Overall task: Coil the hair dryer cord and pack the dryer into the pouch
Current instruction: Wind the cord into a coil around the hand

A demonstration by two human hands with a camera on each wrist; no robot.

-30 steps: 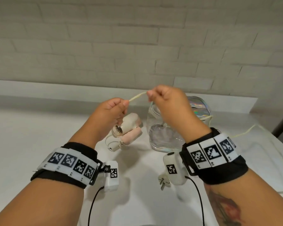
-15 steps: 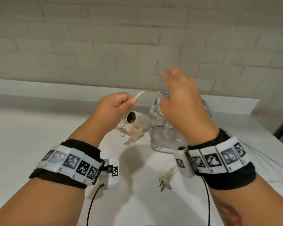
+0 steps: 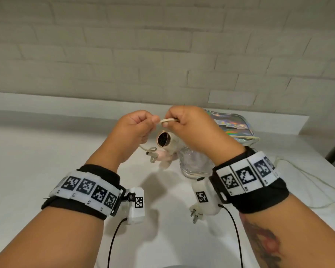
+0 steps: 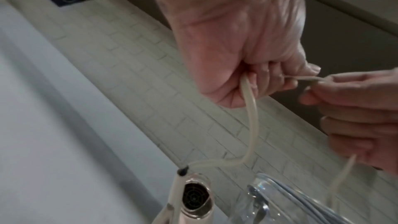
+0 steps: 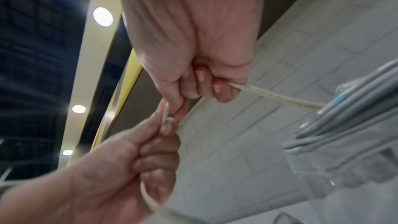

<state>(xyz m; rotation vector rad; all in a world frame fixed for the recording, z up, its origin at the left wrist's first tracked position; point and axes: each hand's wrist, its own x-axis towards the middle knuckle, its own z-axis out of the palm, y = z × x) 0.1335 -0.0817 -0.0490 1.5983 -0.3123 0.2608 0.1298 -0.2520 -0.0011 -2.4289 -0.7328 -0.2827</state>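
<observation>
A small cream and pink hair dryer (image 3: 167,146) hangs just above the white counter, its round nozzle (image 4: 194,198) facing me. Its cream cord (image 3: 167,120) is held up between both hands. My left hand (image 3: 137,124) grips the cord in a fist, and the cord drops from it to the dryer's handle (image 4: 251,125). My right hand (image 3: 184,120) pinches the cord right beside the left, and the cord trails from it to the right (image 5: 277,95). The clear pouch (image 3: 195,163) with a holographic flap (image 3: 230,124) stands behind the right wrist. The plug (image 3: 194,215) lies on the counter.
Loose cord (image 3: 325,192) loops over the counter at the right, near its edge. A white brick wall (image 3: 162,55) with a low ledge (image 3: 66,105) runs behind. Black wrist-camera cables (image 3: 112,242) hang below both wrists.
My right hand rose and swept away from the cord, then came back down to pinch it beside the left hand. The dryer has turned, so its nozzle now faces me.
</observation>
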